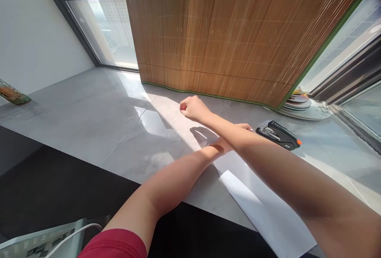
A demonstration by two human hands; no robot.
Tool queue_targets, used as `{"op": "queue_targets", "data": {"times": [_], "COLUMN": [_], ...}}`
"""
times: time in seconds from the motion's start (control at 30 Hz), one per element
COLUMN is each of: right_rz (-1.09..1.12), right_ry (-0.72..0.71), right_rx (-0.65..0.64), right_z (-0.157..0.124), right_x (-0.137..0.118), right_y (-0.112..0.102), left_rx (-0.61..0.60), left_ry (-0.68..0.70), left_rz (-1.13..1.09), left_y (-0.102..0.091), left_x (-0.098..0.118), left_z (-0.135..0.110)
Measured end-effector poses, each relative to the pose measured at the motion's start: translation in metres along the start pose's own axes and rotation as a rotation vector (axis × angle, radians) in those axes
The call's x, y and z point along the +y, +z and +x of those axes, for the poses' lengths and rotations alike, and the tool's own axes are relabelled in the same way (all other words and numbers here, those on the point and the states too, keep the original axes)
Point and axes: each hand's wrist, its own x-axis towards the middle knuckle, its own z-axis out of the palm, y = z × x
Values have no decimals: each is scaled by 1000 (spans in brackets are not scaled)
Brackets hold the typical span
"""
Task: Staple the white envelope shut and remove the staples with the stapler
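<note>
My right hand (194, 108) is over the grey stone counter (74, 111), its fingers curled together. Whatever they pinch, if anything, is too small or hidden to name. My right forearm crosses above my left one. Most of my left hand (244, 126) is hidden behind that forearm; only a few fingers show beyond it, close to a black stapler-like tool (279, 135) with metal parts and an orange end. White paper sheets (268, 206) lie under my arms, one edge folded or raised and reaching past the counter's front edge.
A brown bamboo blind (223, 31) with green edging hangs down to the counter before the windows. Stacked plates (300, 105) stand at the back right. A patterned cylindrical object (13, 93) is at far left. A pale device with a white cable (71, 236) sits below left.
</note>
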Motion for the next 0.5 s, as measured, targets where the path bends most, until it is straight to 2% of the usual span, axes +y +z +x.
{"op": "queue_targets", "data": {"times": [0.1, 0.2, 0.3, 0.37, 0.43, 0.5], "right_rz": [76, 182, 254, 273, 284, 287], "right_ry": [84, 175, 213, 208, 203, 168], "right_rx": [1, 4, 17, 21, 35, 70], "right_z": [61, 89, 100, 104, 103, 92], "right_x": [-1, 1, 2, 0, -2, -2], "right_y": [32, 56, 72, 76, 71, 54], "left_rx": [-15, 7, 51, 75, 71, 72], "left_ry": [-37, -81, -129, -133, -106, -100], "left_rz": [8, 147, 211, 214, 190, 160], "left_y": [2, 9, 16, 16, 11, 4], "left_x": [-10, -25, -34, -31, -22, -10], "left_z": [10, 24, 30, 27, 20, 13]}}
